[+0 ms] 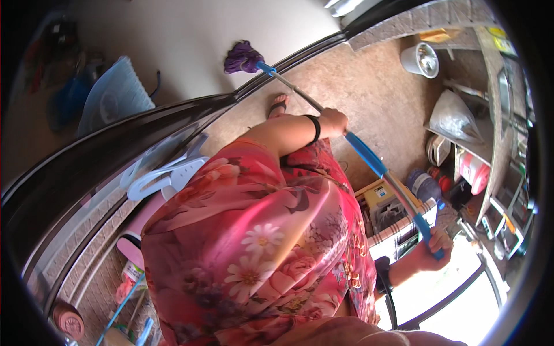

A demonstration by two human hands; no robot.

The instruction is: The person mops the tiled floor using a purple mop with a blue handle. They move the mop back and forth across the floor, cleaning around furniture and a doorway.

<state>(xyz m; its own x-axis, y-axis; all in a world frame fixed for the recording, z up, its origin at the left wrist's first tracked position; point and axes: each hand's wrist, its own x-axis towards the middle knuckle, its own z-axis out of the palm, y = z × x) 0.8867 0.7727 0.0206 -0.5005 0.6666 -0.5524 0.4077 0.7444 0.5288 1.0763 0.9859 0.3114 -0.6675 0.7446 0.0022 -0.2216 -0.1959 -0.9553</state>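
Note:
A mop crosses the view on a slant, its purple strand head [243,58] over a pale floor past a dark door track. My left hand [334,121] is wrapped around the metal pole [308,99] just below a blue grip sleeve [366,154]. My right hand [439,245] holds the blue end grip [423,229] at the top of the pole. Whether the strands press on the floor or hang just above it, I cannot tell. A sandalled foot [279,104] shows on the brown floor below my left forearm.
The dark door track [298,54] divides the two floors. At right are a white bucket [420,60], a shelf unit [493,125] and a large water bottle [422,184]. A box [402,233] stands near my right arm. A light-blue plastic chair [169,177] is at left.

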